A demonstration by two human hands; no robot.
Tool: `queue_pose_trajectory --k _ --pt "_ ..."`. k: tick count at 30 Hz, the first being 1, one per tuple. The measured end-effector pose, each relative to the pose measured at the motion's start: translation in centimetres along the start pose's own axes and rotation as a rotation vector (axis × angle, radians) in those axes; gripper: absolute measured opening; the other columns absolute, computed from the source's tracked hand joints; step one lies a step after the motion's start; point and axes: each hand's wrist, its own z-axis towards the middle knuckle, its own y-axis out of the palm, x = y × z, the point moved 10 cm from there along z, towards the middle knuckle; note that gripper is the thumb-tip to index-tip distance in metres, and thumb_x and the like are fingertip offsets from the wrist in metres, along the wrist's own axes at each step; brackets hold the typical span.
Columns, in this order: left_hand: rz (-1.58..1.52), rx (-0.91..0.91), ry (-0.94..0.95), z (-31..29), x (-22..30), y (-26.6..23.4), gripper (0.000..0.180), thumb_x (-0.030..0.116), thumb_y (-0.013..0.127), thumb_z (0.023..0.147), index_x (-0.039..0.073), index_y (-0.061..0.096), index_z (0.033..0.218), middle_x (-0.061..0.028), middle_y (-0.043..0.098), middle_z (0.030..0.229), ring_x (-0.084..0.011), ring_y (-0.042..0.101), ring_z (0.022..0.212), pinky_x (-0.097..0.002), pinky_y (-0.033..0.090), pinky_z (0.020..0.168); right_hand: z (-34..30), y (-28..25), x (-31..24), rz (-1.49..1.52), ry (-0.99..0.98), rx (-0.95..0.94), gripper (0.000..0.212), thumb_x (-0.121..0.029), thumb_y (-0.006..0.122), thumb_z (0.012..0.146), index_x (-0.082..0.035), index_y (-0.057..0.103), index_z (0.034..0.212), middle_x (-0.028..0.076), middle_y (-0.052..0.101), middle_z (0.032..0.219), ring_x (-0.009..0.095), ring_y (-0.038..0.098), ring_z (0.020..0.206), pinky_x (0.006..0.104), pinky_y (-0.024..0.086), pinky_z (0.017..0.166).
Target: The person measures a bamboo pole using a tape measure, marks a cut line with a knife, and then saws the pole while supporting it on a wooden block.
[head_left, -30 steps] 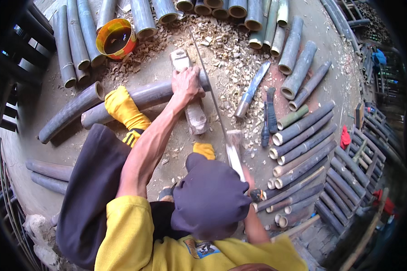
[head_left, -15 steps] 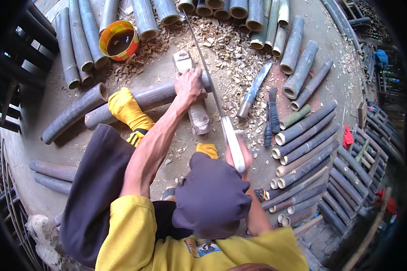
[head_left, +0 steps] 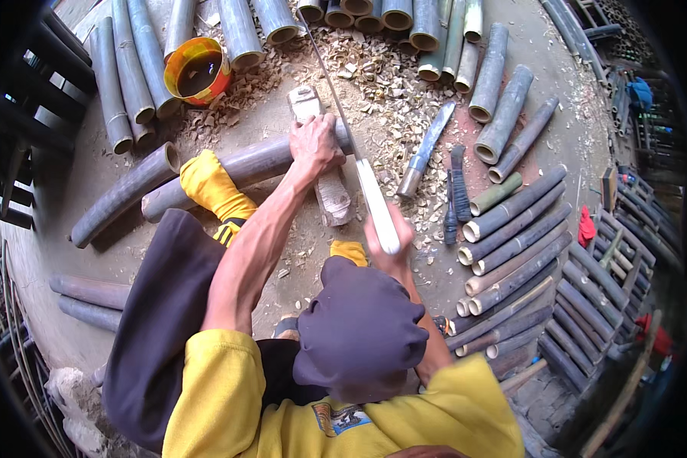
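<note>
My left hand [head_left: 317, 143] is closed over a thick grey bamboo pole [head_left: 256, 164], holding it down near its right end. Under the pole lies a wooden block [head_left: 333, 200]. In my right hand [head_left: 391, 238] is the white handle of a hand saw [head_left: 375, 204]. Its long thin blade points away from me and crosses the pole at its right end, just right of my left hand; how deep it sits in the bamboo I cannot tell. My left foot, in a yellow sock [head_left: 212, 187], rests against the pole.
A cut bamboo length [head_left: 130, 195] lies to the left. Beyond are a yellow-orange bucket [head_left: 179, 67] of dark liquid and more bamboo. A blade with a tubular handle [head_left: 427, 150] and two dark-handled tools [head_left: 459, 191] lie on the right, beside rows of bamboo pieces [head_left: 515, 202]. Chips cover the ground.
My right hand has pushed the saw forward, away from me and slightly left, along its cut line. The left hand stays on the bamboo pole.
</note>
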Motion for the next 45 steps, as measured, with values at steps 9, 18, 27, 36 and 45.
queue_pose_trajectory --k 9,18,27,36,45 --pt "-0.003 -0.101 -0.035 -0.4 -0.7 0.5 0.053 0.027 0.080 0.057 0.011 0.056 0.101 -0.0067 0.064 0.101 -0.0242 0.058 0.104 -0.0466 0.039 0.092 -18.3 -8.8 -1.3 -0.383 0.013 -0.159 0.039 -0.017 0.063 0.083 0.009 0.058 0.113 0.020 0.067 0.101 0.029 0.069 0.081 0.0328 0.055 0.067" --pt "-0.071 -0.195 -0.067 -0.3 -1.0 0.8 0.047 0.024 0.077 0.059 0.008 0.057 0.098 -0.0116 0.065 0.097 -0.0266 0.060 0.103 -0.0472 0.039 0.094 -4.8 -1.8 0.6 -0.003 0.104 -0.013 0.033 -0.006 0.063 0.078 0.003 0.059 0.110 0.017 0.066 0.085 0.030 0.065 0.069 0.0354 0.050 0.063" --pt "-0.045 -0.067 0.014 0.1 1.6 0.0 0.046 0.025 0.078 0.061 0.009 0.056 0.098 -0.0103 0.065 0.097 -0.0268 0.059 0.101 -0.0486 0.038 0.096 -5.0 -3.0 0.8 -0.127 -0.033 0.005 0.034 0.001 0.061 0.075 0.004 0.058 0.109 0.016 0.063 0.079 0.027 0.063 0.064 0.0340 0.049 0.056" --pt "0.022 -0.130 -0.049 -0.5 -0.4 -0.4 0.049 0.024 0.080 0.059 0.010 0.056 0.099 -0.0067 0.064 0.101 -0.0262 0.058 0.103 -0.0456 0.042 0.086 -19.5 -9.8 -2.7 -0.327 0.014 -0.053 0.037 -0.013 0.061 0.085 0.012 0.057 0.111 0.023 0.067 0.096 0.032 0.069 0.084 0.0356 0.055 0.072" --pt "-0.036 -0.127 -0.051 -0.1 -1.4 1.2 0.049 0.033 0.079 0.060 0.011 0.058 0.099 -0.0141 0.064 0.093 -0.0299 0.060 0.097 -0.0457 0.043 0.083 -1.5 0.2 -0.1 -0.054 0.037 -0.088 0.043 -0.001 0.065 0.073 0.003 0.055 0.114 0.020 0.064 0.086 0.033 0.065 0.073 0.0363 0.051 0.062"
